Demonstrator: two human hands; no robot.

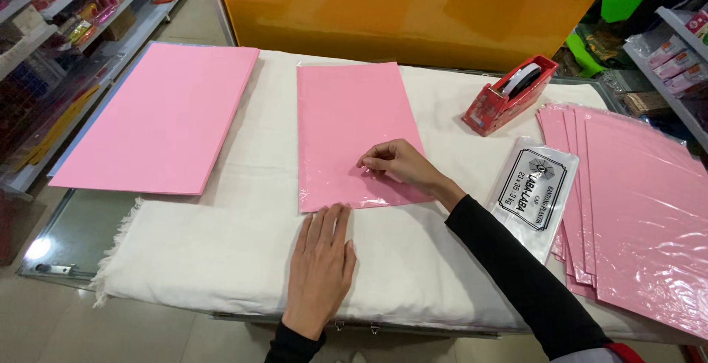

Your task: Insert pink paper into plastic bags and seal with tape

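Note:
A pink sheet in a clear plastic sleeve (352,123) lies flat in the middle of a white cloth (221,252). My left hand (321,260) rests flat and open on the cloth, its fingertips touching the sheet's near edge. My right hand (394,164) lies on the sheet's lower right part, fingers pinched together on the clear plastic. Both arms wear black sleeves.
A thick stack of pink paper (158,116) lies at the left. Several sleeved pink sheets (641,208) fan out at the right, beside a pack of clear plastic bags (532,190). A red tape dispenser (509,96) stands behind. Shop shelves flank the glass table (74,230).

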